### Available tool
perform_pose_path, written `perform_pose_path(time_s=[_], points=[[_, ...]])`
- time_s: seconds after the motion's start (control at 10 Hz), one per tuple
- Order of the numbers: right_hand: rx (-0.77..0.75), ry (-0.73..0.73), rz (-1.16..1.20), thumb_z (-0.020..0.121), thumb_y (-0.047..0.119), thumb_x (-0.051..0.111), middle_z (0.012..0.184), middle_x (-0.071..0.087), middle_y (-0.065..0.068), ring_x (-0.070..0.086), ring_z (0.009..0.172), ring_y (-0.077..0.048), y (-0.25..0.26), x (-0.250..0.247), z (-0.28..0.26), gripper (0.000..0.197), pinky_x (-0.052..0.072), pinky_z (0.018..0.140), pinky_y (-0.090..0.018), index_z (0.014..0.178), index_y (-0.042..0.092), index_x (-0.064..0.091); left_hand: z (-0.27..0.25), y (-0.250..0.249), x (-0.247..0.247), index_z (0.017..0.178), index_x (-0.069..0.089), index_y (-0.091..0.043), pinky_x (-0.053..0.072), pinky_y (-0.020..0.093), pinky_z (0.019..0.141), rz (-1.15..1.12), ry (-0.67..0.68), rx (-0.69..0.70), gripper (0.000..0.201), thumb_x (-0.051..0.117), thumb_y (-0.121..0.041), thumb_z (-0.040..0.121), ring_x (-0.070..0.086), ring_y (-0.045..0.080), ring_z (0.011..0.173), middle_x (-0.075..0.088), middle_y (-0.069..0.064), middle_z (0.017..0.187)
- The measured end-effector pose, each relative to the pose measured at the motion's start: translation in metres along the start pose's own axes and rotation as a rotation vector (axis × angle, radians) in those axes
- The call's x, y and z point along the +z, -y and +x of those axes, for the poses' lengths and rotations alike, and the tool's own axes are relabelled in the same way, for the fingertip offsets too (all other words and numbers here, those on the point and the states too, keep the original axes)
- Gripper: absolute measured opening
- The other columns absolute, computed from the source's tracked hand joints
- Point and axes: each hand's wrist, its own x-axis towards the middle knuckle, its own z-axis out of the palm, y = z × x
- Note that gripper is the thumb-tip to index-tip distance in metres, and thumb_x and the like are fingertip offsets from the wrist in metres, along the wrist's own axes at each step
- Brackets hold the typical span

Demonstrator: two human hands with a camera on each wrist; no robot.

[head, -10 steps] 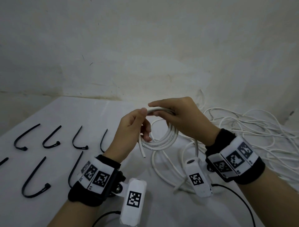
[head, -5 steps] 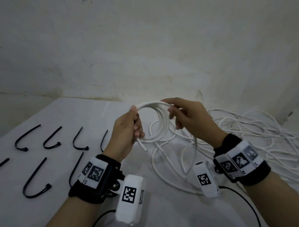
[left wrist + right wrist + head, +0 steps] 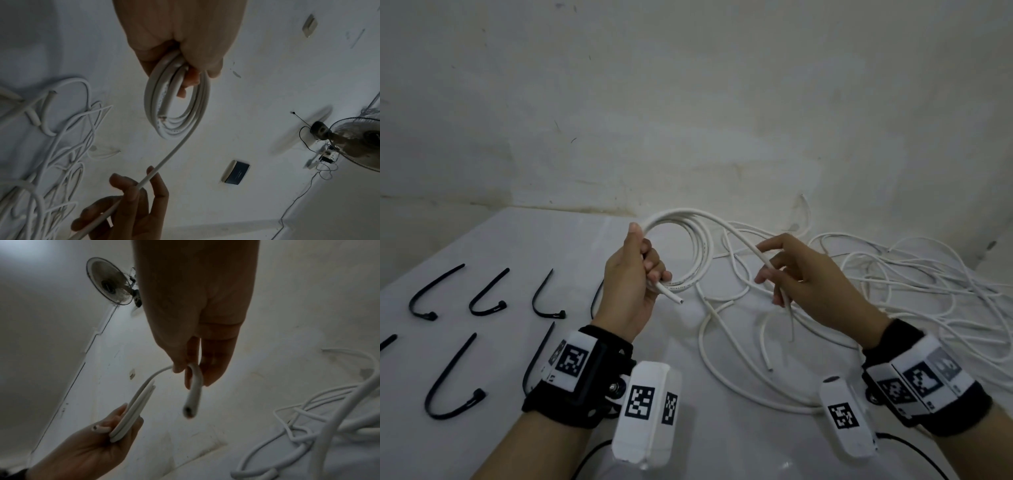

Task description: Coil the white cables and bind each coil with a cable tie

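left hand [image 3: 631, 281] grips the white cable coil [image 3: 690, 246]; right hand [image 3: 804, 274] pinches its loose tail [image 3: 774, 270].

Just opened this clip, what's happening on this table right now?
A person is winding a white cable into a coil. The left hand grips the finished loops, one cut end poking out below the fingers. The right hand holds the free tail near its other end, ready for another loop. No tie is on it yet: the black cable ties lie untouched on the left, a loose cable pile on the right.
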Motion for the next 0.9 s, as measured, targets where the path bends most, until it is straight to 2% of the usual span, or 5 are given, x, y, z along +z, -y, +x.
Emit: perform_pose_path(time_s=[0.2, 0.3, 0.5, 0.7, 0.9], points=[[0.011, -0.033, -0.045, 0.088, 0.008, 0.065, 0.069, 0.066, 0.002, 0.060, 0.047, -0.012, 0.010, 0.023, -0.010, 0.018, 0.049, 0.051, -0.020, 0.093, 0.022, 0.056, -0.001, 0.002, 0.002, 0.068, 0.038, -0.017, 0.043, 0.017, 0.042, -0.059, -0.015, 0.012, 0.040, 0.039, -0.044, 0.098, 0.032, 0.005, 0.035, 0.031, -0.007, 0.046], [-0.078, -0.018, -0.288, 0.086, 0.009, 0.066, 0.077, 0.059, 0.006, 0.055, 0.053, -0.004, 0.016, 0.034, -0.013, 0.021, 0.041, 0.058, -0.009, 0.106, 0.016, 0.062, -0.001, 0.003, 0.003, 0.069, 0.038, -0.017, 0.044, 0.017, 0.043, -0.065, -0.027, 0.025, 0.040, 0.038, -0.044, 0.099, 0.032, 0.005, 0.036, 0.031, -0.007, 0.046], [-0.171, 0.185, -0.621, 0.089, 0.005, 0.054, 0.097, 0.033, 0.005, 0.035, 0.076, -0.010, 0.024, 0.038, -0.013, 0.059, 0.028, 0.069, -0.017, 0.144, 0.011, 0.033, -0.002, 0.000, 0.004, 0.070, 0.039, -0.017, 0.045, 0.017, 0.044, -0.070, -0.083, 0.070, 0.039, 0.037, -0.041, 0.100, 0.033, 0.004, 0.035, 0.032, -0.008, 0.043], [-0.302, 0.042, -0.409, 0.087, 0.014, 0.065, 0.087, 0.058, 0.010, 0.055, 0.073, -0.006, 0.017, 0.025, -0.015, 0.019, 0.045, 0.070, -0.020, 0.105, 0.018, 0.059, -0.001, -0.002, 0.003, 0.070, 0.039, -0.017, 0.045, 0.016, 0.045, -0.131, -0.103, 0.070, 0.039, 0.037, -0.042, 0.100, 0.034, 0.004, 0.035, 0.032, -0.009, 0.043], [-0.480, 0.064, -0.539, 0.080, -0.006, 0.064, 0.112, 0.055, -0.002, 0.055, 0.097, -0.015, -0.002, 0.022, -0.015, 0.035, 0.047, 0.080, -0.024, 0.110, 0.012, 0.064, -0.001, -0.002, 0.002, 0.069, 0.039, -0.017, 0.043, 0.015, 0.043, -0.178, -0.109, 0.044, 0.039, 0.037, -0.042, 0.100, 0.033, 0.004, 0.034, 0.032, -0.008, 0.043]])
